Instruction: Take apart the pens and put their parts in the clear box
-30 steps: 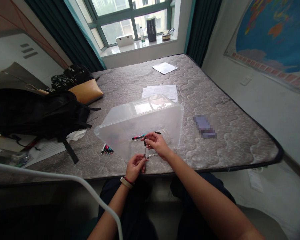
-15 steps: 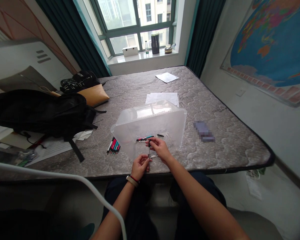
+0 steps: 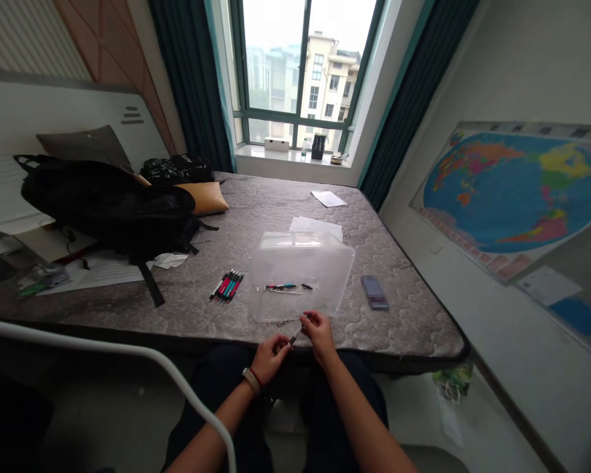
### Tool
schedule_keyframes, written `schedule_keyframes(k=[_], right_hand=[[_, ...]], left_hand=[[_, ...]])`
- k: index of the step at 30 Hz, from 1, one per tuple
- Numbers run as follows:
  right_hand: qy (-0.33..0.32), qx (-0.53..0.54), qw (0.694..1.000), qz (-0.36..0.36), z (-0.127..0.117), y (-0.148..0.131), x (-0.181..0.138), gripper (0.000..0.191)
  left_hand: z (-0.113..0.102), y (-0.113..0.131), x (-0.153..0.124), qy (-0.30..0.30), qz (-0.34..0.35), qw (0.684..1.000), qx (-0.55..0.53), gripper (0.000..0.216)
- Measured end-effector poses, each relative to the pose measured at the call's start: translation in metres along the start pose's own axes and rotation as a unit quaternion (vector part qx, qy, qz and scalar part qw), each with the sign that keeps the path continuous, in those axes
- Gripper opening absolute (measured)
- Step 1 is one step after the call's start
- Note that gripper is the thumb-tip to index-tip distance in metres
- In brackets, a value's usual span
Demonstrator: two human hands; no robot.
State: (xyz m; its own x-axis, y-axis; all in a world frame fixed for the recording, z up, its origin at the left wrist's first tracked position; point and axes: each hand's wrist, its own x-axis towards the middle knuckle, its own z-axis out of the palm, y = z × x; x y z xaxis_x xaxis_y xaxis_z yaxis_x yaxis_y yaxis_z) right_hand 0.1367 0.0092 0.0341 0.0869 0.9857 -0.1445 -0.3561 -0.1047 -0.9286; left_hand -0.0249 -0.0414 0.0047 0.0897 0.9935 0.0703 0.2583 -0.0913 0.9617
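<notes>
Near the mattress's front edge, my left hand (image 3: 270, 356) and my right hand (image 3: 319, 332) pinch opposite ends of a thin pen part (image 3: 297, 334), which slants up to the right between them. Its finer details are too small to make out. Just beyond my hands a clear plastic box (image 3: 300, 266) lies on its side, with its open face toward me. Inside it rest a teal and red pen (image 3: 280, 286), a short black piece (image 3: 306, 286) and a thin pale rod (image 3: 284, 292). A bundle of several red, teal, black and white pens (image 3: 226, 286) lies left of the box.
A phone (image 3: 375, 293) lies on the mattress (image 3: 394, 328) to the right. Papers (image 3: 316, 228) lie behind the box. A black backpack (image 3: 108, 210) and a tan pouch (image 3: 204, 198) occupy the left side. A white tube (image 3: 128, 348) curves across the lower left foreground.
My view has tilted up and shifted. Both hands now sit lower and closer to the mattress edge, and the pen part between them has gone from upright to slanted.
</notes>
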Motion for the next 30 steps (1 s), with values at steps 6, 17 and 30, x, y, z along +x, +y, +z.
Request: schedule_keyframes(k=[6, 17, 30], right_hand=[[-0.004, -0.006, 1.0, 0.031, 0.001, -0.009, -0.068, 0.039], [-0.206, -0.076, 0.975, -0.039, 0.042, -0.153, -0.187, 0.044], [-0.146, -0.037, 0.988, -0.018, 0.03, -0.198, -0.206, 0.047]], left_hand=[[-0.007, 0.032, -0.055, -0.015, -0.004, 1.0, 0.008, 0.03], [-0.046, 0.166, -0.123, 0.004, 0.008, 0.999, -0.042, 0.033], [-0.061, 0.232, -0.126, -0.038, 0.073, 0.995, 0.055, 0.029]])
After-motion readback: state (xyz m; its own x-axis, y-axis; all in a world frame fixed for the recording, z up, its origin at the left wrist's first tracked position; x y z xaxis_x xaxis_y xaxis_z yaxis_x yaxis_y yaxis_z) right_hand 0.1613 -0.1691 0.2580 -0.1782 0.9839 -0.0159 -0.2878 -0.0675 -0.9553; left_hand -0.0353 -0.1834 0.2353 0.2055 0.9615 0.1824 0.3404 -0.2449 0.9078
